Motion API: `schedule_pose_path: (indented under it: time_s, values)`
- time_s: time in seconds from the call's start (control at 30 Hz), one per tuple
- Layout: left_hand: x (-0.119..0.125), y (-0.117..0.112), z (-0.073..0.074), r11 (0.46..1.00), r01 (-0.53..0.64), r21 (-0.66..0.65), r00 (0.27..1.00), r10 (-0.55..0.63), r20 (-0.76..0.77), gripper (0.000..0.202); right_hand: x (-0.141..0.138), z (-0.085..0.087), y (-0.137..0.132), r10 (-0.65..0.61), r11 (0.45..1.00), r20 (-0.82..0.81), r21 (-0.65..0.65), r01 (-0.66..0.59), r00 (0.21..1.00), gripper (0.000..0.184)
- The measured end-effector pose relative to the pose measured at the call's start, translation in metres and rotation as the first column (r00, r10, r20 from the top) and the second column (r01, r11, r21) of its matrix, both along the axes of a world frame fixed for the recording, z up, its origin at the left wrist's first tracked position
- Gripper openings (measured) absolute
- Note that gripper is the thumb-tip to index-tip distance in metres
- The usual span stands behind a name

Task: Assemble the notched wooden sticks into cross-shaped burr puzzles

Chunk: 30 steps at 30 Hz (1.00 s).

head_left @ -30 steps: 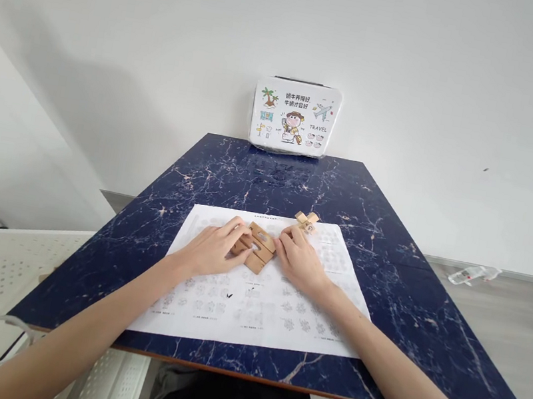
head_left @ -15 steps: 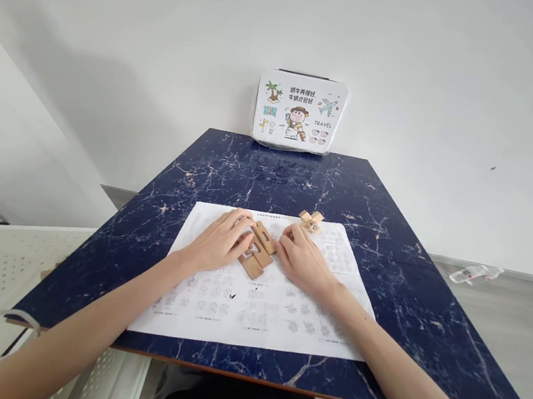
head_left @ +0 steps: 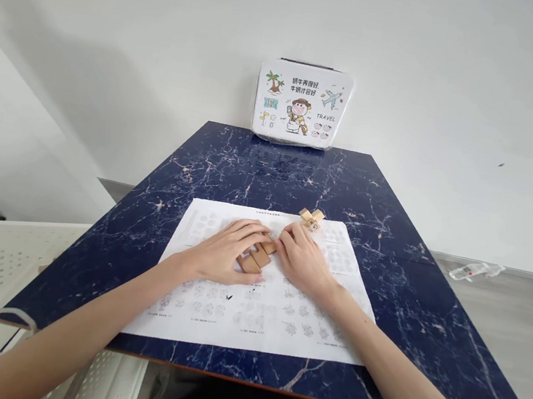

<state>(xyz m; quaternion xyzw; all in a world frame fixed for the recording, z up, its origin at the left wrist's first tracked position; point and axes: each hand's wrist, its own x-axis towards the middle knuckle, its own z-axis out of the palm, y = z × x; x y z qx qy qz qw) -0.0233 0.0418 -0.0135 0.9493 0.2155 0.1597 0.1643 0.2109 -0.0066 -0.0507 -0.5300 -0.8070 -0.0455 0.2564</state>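
Slippage is being risked: the wooden pieces [head_left: 250, 264], just below frame centre, could be skewed by uneven pressure. They are being partly covered by the left hand [head_left: 225, 252] — grip spread wide — while their right end is being touched by the right hand [head_left: 304, 258], whose closure cannot be told.
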Motion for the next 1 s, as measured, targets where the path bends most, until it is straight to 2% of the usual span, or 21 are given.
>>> schedule_pose_path:
  time_s: [0.23, 0.43, 0.63, 0.8, 1.0]
  values:
    - [-0.007, 0.004, -0.001, 0.999, -0.013, -0.033, 0.999, 0.014, 0.044, 0.067, -0.002, -0.002, -0.001, -0.002, 1.000, -0.007, -0.023, 0.001, 1.000, 0.025]
    - [-0.013, 0.006, 0.003, 0.997, -0.044, -0.059, 0.999, 0.045, 0.014, 0.064, -0.005, -0.003, -0.002, -0.001, 1.000, -0.040, -0.025, 0.000, 0.999, 0.027]
    - [-0.019, 0.008, 0.008, 0.989, -0.133, -0.058, 0.991, 0.132, -0.019, 0.057, -0.006, -0.008, -0.001, 0.018, 1.000, -0.041, -0.002, -0.018, 0.999, 0.025]
    - [-0.025, 0.014, 0.004, 0.972, -0.230, -0.051, 0.973, 0.229, -0.025, 0.059, -0.006, -0.010, -0.002, 0.021, 1.000, -0.064, -0.017, -0.022, 0.998, 0.025]
    - [-0.036, 0.026, -0.004, 0.959, -0.282, 0.026, 0.959, 0.283, -0.024, 0.058, -0.005, -0.009, -0.003, 0.037, 0.999, -0.077, -0.030, -0.040, 0.996, 0.024]
